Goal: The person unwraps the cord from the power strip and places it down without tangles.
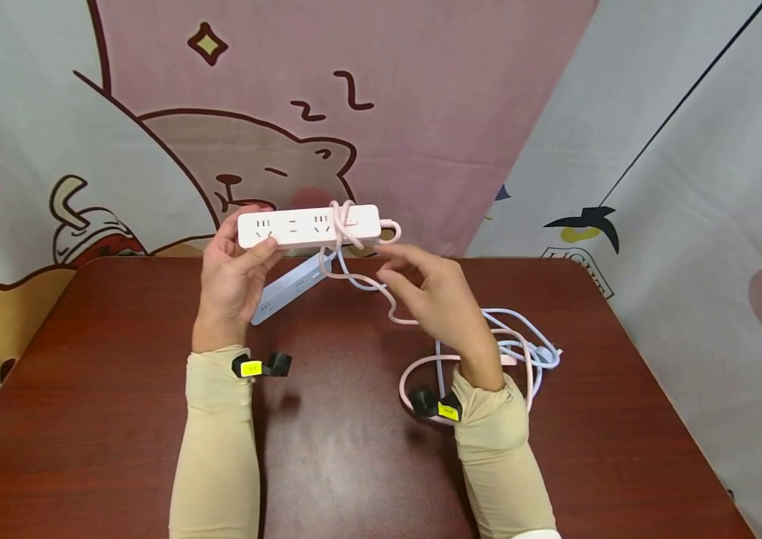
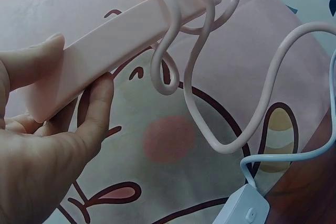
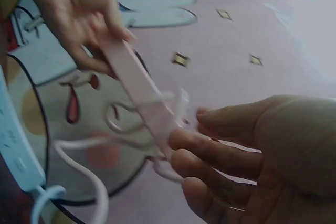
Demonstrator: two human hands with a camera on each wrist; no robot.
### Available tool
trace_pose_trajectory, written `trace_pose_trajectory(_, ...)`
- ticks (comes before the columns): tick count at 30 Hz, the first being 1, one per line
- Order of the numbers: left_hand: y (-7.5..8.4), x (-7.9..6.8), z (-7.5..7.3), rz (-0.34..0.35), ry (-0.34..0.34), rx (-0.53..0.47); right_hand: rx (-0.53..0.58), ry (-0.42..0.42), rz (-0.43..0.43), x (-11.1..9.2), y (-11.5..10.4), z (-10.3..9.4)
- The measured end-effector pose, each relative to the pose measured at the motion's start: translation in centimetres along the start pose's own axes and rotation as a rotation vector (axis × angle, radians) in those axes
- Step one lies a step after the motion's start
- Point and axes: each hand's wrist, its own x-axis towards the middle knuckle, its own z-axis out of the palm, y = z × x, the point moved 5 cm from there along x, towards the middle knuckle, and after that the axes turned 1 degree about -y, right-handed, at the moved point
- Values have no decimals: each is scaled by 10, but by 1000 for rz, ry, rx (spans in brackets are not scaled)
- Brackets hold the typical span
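In the head view my left hand (image 1: 229,277) grips the left end of a pale pink power strip (image 1: 293,233), thumb on its socket face, and holds it up above the table. Its pink cord (image 2: 197,72) is looped round the strip near the other end and trails down to the right. My right hand (image 1: 438,296) hovers just off that cord end, fingers loosely bent, with nothing between thumb and fingertips. Behind and lower lies a light blue power strip (image 1: 293,288) with a blue cord, seen also as a blue strip (image 3: 18,140) in the right wrist view.
Coils of blue cord (image 1: 519,314) and pink cord (image 1: 408,374) lie tangled on the brown table (image 1: 354,449) around and beneath my right wrist. A blue plug (image 1: 546,355) sits at the right of the tangle. A cartoon-printed cloth (image 1: 421,135) hangs behind the table's far edge.
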Motion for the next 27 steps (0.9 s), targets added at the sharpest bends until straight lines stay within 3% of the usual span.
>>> trace_pose_trajectory(5,-2,0,4,-12,-24,36,4,13,-31,3,-4,12)
trace_pose_trajectory(17,-5,1,8,-47,-50,37,4,40,-20,6,1,18)
trace_pose_trajectory(27,-7,1,7,-53,-31,95,57,62,-11,9,0,28)
